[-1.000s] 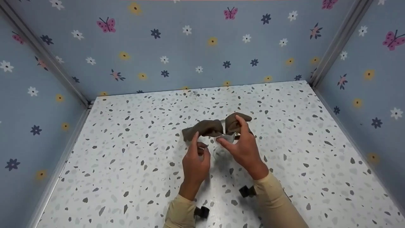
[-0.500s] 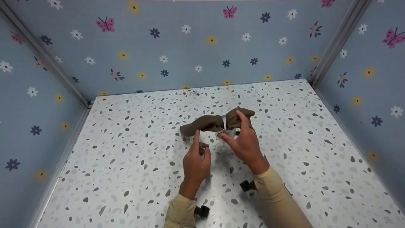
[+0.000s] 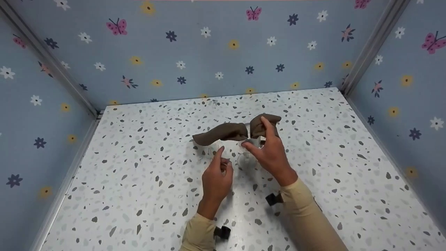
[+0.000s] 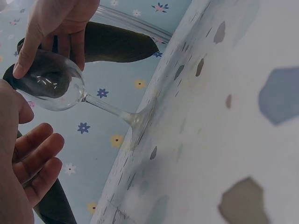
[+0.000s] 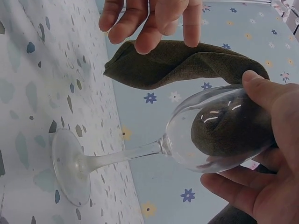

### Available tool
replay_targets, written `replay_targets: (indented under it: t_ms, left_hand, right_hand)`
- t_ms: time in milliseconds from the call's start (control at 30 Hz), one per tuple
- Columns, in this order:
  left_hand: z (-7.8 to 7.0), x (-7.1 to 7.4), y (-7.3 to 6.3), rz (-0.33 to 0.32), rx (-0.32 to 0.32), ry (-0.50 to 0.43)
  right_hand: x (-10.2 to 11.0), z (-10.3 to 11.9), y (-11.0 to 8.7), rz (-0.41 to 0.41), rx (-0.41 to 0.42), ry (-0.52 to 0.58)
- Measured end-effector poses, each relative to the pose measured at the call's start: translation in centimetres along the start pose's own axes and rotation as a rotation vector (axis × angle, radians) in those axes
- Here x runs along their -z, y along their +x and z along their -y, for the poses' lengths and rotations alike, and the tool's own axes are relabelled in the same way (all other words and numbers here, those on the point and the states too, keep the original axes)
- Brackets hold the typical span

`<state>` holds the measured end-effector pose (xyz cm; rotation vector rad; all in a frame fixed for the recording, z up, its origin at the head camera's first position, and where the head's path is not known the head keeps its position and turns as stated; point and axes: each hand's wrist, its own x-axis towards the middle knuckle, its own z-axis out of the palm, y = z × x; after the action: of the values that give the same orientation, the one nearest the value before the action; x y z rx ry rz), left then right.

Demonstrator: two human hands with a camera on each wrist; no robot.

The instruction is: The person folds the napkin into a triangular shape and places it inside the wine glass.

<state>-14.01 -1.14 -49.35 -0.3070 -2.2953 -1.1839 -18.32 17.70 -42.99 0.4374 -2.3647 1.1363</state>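
Note:
A clear wine glass [image 5: 187, 135] has its foot at the tabletop. A dark olive-brown cloth napkin [image 3: 223, 132] is tucked into its bowl, and its two ends hang out over the rim to left and right. My right hand [image 3: 271, 155] grips the bowl near the rim, thumb on the near side and fingers around the far side. To the left of the glass, my left hand [image 3: 216, 177] holds nothing; its fingers are loosely bent, just below the napkin's left end and apart from it in the head view. The napkin's folds inside the bowl show through the glass [image 4: 56, 84].
The white speckled tabletop [image 3: 139, 167] stretches around the hands. Blue floral panels [image 3: 209, 52] stand at the back and both sides. A small black device [image 3: 223, 233] sits at the left wrist, another black device [image 3: 272, 199] at the right.
The glass and napkin have shifted slightly away from me with my right hand. The napkin's left end has moved off my left index finger; the left hand has hardly moved.

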Motion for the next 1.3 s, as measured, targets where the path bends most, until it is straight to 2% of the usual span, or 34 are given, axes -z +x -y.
replay_targets:
  t_ms: [167,500,700,833,1100,1300]
  left_hand:
    - [0.1,-0.1,-0.1,0.013,-0.005,0.016]
    - [0.2,-0.2,-0.2,0.015,-0.047,0.032]
    - [0.1,-0.2,-0.1,0.038,-0.072,0.058]
    - [0.1,-0.2,-0.1,0.058,-0.061,0.072]
    - [0.2,-0.3,-0.2,0.071,-0.046,0.065]
    - [0.4,-0.4,-0.2,0.08,-0.051,0.059]
  right_hand:
    - [0.0,-0.1,-0.2,0.002,-0.001,-0.016]
    - [0.2,-0.7,-1.0,0.057,-0.048,0.054]
    - [0.5,-1.3,-1.5,0.041,0.008,0.08]
    - [0.7,-1.7,-1.9,0.028,0.045,0.071]
    - [1.3,-2.3,-2.7,0.006,0.064,0.067]
    - [1.6,-2.8,-3.0,-0.027,0.109,0.108]
